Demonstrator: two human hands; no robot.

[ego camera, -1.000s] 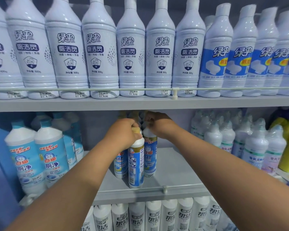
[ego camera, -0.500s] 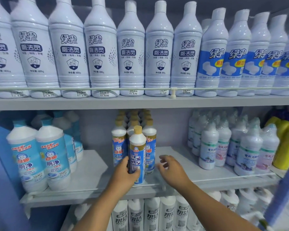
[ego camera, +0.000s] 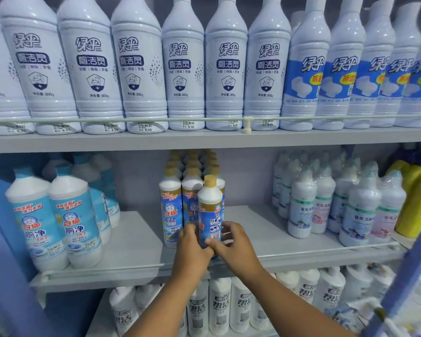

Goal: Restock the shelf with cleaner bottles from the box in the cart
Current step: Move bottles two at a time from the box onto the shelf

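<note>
Cleaner bottle [ego camera: 210,210] upright on shelf [ego camera: 136,249], left hand [ego camera: 192,251] and right hand [ego camera: 233,246] both gripping its base.

we see three grey shelf levels. top shelf [ego camera: 204,142]: row of tall white bottles [ego camera: 182,66], blue-label ones [ego camera: 306,69] at right. middle shelf [ego camera: 136,246]: light-blue cleaners [ego camera: 73,222] left, gold-capped bottles [ego camera: 170,210] in rows at centre, wrapped white bottles [ego camera: 301,205] and yellow bottles [ego camera: 416,198] right. lower shelf: white bottles [ego camera: 219,307].
</note>
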